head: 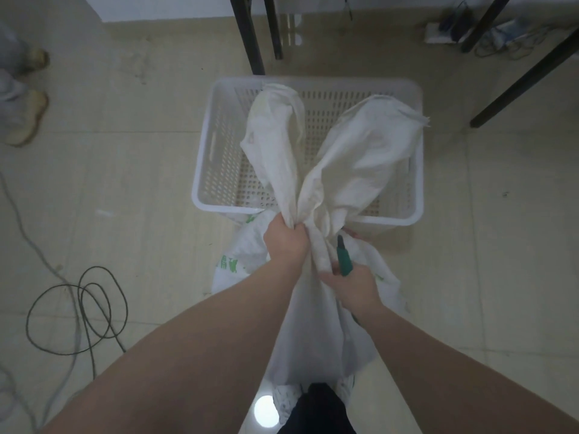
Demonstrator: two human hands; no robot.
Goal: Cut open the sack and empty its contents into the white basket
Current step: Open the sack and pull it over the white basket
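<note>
A white woven sack (316, 308) with green print stands on the floor between my feet and the white perforated basket (219, 145). Its gathered top splits into two loose flaps (363, 151) that hang over the basket's inside. My left hand (285, 242) is clenched on the bunched neck of the sack at the basket's near rim. My right hand (354, 286) sits just below and to the right, against the sack, gripping a green-handled cutter (344, 256) whose tip points up toward the neck. The sack's contents are hidden.
The basket's floor shows no contents. Black table legs (250, 36) stand behind it and at the right. Coiled dark cable (78, 311) lies on the tiled floor at left. Another person's shoes (28, 117) are at the far left. A power strip with cords (438, 32) is at the back right.
</note>
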